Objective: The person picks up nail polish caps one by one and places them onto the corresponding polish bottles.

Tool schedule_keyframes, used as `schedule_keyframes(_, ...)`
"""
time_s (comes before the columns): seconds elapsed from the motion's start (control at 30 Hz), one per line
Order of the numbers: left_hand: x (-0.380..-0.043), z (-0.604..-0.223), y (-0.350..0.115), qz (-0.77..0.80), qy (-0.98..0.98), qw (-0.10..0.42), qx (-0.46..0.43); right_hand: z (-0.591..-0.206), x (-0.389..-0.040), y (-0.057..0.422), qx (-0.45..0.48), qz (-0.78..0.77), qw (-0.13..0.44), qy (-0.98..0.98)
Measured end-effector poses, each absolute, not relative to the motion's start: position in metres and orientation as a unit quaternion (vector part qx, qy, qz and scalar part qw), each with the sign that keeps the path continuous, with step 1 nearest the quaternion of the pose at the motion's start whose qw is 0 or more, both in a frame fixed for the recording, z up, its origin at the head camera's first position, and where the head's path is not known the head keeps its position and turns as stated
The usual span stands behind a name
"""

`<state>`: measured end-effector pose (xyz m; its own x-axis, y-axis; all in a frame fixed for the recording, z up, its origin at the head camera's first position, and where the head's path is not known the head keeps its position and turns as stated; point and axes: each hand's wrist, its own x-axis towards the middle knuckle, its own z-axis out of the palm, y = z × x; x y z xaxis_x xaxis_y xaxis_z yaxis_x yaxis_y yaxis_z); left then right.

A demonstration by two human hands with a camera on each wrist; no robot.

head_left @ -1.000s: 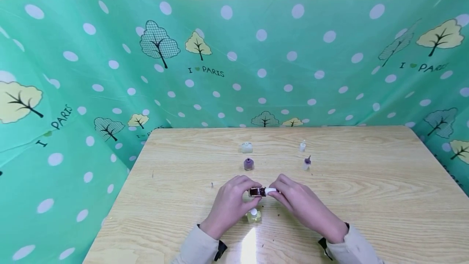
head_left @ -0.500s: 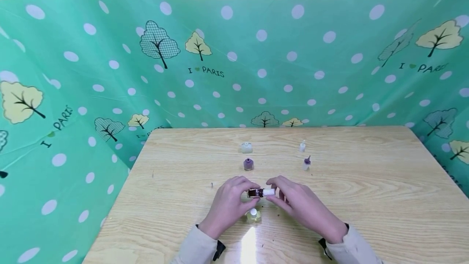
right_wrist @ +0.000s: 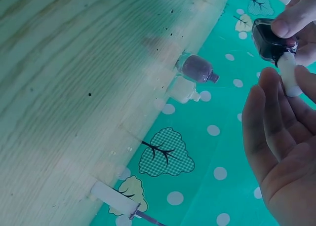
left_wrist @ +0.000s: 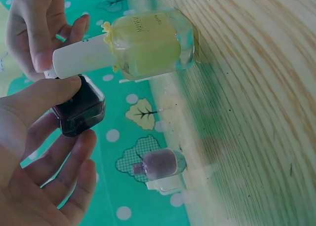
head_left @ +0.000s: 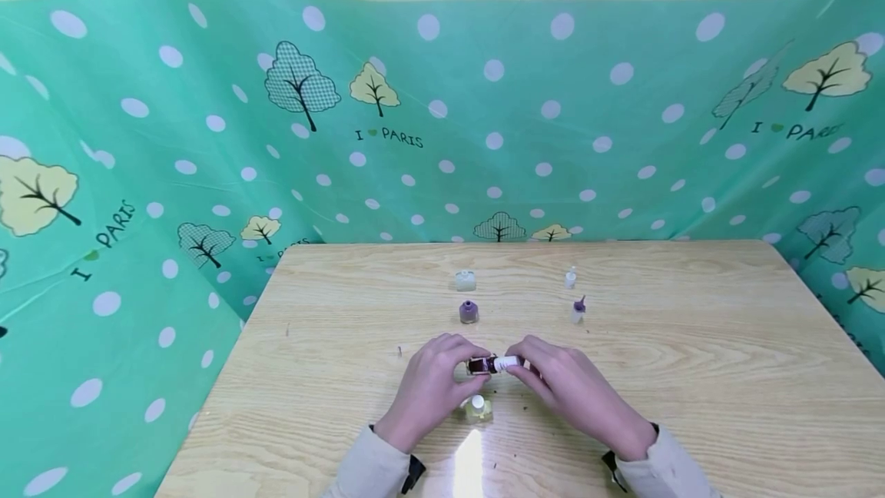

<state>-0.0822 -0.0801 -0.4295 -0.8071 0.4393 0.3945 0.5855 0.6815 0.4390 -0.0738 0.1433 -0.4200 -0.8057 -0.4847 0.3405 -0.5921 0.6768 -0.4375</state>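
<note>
In the head view my left hand (head_left: 440, 377) grips a dark red nail polish bottle (head_left: 479, 366), held sideways above the table. At its right end my right hand (head_left: 562, 380) pinches the white cap (head_left: 508, 363) between thumb and fingers. The cap sits against the bottle's neck, as the right wrist view also shows, with dark polish around the joint (right_wrist: 285, 54). Just below the hands stands a yellow nail polish bottle (head_left: 478, 407) with its white cap on; it looms large in the left wrist view, yellow bottle body (left_wrist: 153, 44) upright on the table.
Beyond the hands stand an uncapped purple polish bottle (head_left: 469, 313) and a clear one (head_left: 465, 280). To their right, two white caps stand brush-up, a purple-brushed cap (head_left: 578, 310) and a clear-brushed cap (head_left: 570, 278). Small dark specks dot the wooden table (head_left: 691, 375).
My right fingers loosened and spread around the white cap half a second ago, then closed on it again. The cap's printed side now shows. My left hand and the bottle barely moved.
</note>
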Motion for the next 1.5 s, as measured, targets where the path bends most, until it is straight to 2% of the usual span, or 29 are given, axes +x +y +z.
schedule_keyframes(0.43, -0.0810, -0.4308, -0.0814, -0.279, -0.910, 0.130, -0.278, -0.4191, -0.0740, 0.1422, 0.268, 0.268, 0.078, -0.922)
schedule_keyframes(0.87, -0.0809, -0.4309, -0.0842, -0.286, -0.908, 0.129, -0.277, -0.4185, -0.0752, 0.1424, 0.319, 0.257, 0.112, -0.905)
schedule_keyframes(1.23, -0.0798, -0.4282, -0.0830, -0.285, -0.902, 0.146, -0.289, -0.4169, -0.0765, 0.1391, 0.279, 0.258, 0.085, -0.921)
schedule_keyframes(1.5, -0.0802, -0.4272, -0.0842, -0.290, -0.904, 0.140, -0.282, -0.4175, -0.0739, 0.1398, 0.323, 0.266, 0.119, -0.900)
